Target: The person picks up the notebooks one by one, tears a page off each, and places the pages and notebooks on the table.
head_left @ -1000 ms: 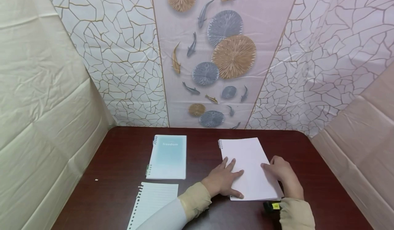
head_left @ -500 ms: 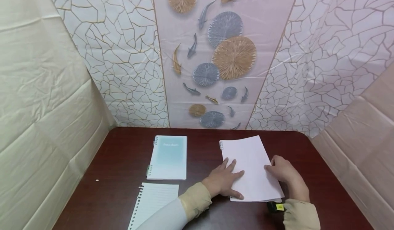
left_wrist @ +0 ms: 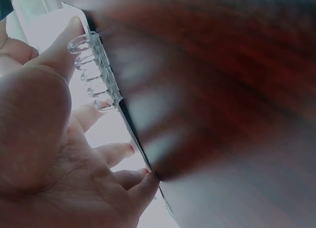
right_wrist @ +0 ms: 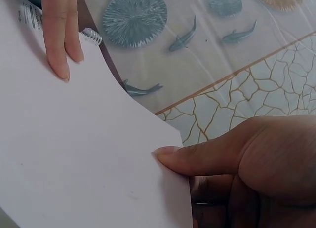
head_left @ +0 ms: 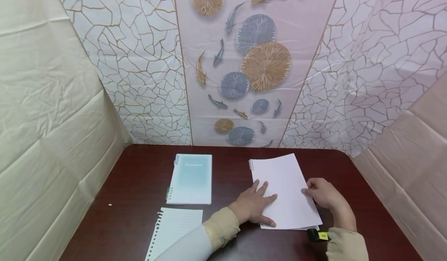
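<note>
A ring-bound notebook [head_left: 279,199] lies on the right half of the table, a blank white page [right_wrist: 108,139] uppermost. My left hand [head_left: 253,204] rests on its left part with fingers spread, pressing near the spine. Clear binding rings [left_wrist: 94,72] show beside that hand in the left wrist view. At the right edge my right hand [head_left: 324,195] pinches the page, thumb on top and the other fingers curled beneath. The page bows up slightly at its far end, and other sheets peek out under its near right corner.
A blue-covered notebook marked "freedom" [head_left: 191,179] lies on the left. Nearer, a lined sheet with torn holes [head_left: 178,222] is partly covered by the left sleeve [head_left: 199,237]. Patterned cloth [head_left: 241,67] hangs behind the dark table [head_left: 115,230]; a white scrap [head_left: 110,204] lies at left.
My right hand has shifted a little to the right while holding the page's edge, and the page's far right corner has risen slightly. My left hand has stayed in place.
</note>
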### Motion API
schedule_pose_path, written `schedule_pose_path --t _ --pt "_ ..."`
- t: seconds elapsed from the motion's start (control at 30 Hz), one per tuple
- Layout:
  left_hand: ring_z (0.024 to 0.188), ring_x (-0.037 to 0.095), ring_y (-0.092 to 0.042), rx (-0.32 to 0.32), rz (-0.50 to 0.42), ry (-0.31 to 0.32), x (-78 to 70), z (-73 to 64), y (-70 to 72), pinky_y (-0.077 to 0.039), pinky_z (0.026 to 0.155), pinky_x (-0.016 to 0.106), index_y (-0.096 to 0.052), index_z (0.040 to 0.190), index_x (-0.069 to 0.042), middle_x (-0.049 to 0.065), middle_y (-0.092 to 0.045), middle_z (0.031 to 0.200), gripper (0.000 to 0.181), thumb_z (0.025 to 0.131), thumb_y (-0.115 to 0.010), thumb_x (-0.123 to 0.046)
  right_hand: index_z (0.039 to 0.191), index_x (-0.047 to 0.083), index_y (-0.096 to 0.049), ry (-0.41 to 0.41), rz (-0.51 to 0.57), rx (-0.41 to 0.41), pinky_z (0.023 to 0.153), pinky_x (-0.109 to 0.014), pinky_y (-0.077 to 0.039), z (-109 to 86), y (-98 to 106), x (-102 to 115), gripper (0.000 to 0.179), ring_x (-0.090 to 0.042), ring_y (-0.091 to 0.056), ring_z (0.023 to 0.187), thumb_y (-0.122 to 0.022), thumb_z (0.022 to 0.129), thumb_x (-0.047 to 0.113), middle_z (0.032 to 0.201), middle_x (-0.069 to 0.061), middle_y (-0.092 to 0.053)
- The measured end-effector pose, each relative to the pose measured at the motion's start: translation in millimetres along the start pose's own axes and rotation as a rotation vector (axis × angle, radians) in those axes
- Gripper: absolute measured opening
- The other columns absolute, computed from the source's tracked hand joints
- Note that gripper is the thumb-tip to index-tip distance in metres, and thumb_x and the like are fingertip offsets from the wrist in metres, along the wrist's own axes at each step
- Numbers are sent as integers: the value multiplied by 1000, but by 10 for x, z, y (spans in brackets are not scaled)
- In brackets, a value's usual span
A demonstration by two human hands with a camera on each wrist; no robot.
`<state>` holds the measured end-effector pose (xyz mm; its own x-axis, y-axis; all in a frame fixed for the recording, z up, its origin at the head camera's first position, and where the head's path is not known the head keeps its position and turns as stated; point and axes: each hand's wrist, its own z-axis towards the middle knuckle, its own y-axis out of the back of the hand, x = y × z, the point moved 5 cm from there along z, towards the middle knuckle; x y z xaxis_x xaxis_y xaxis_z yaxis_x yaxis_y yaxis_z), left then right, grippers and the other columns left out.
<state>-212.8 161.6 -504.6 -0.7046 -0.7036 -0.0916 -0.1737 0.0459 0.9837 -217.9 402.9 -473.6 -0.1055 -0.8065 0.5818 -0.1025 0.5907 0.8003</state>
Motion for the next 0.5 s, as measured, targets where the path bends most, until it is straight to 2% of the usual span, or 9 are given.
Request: schedule_pose_path --t 0.23,0.37,0.5 --pt "161 33 -19 4 -13 -4 10 -32 23 -30 125 35 -39 164 -40 6 -23 176 92 86 -66 -81 84 6 -54 19 1 7 58 -32 -39 -45 7 59 22 -20 -46 67 -68 100 11 68 -3 -42" --pt "161 34 -21 -13 -12 -13 21 -33 12 -34 124 35 -39 165 -39 7 -24 175 93 86 -66 -81 99 0 -62 8 25 40 63 -34 -48 -64 9 66 11 -21 -55 75 -67 100 10 79 -6 -57" --pt "160 35 -22 -36 -24 -20 39 -24 -14 -45 116 36 -37 165 -39 7 -23 176 94 86 -66 -81 115 -5 -64 -4 48 71 68 -36 -53 -77 23 44 21 -23 -60 82 -67 100 9 90 -10 -64"
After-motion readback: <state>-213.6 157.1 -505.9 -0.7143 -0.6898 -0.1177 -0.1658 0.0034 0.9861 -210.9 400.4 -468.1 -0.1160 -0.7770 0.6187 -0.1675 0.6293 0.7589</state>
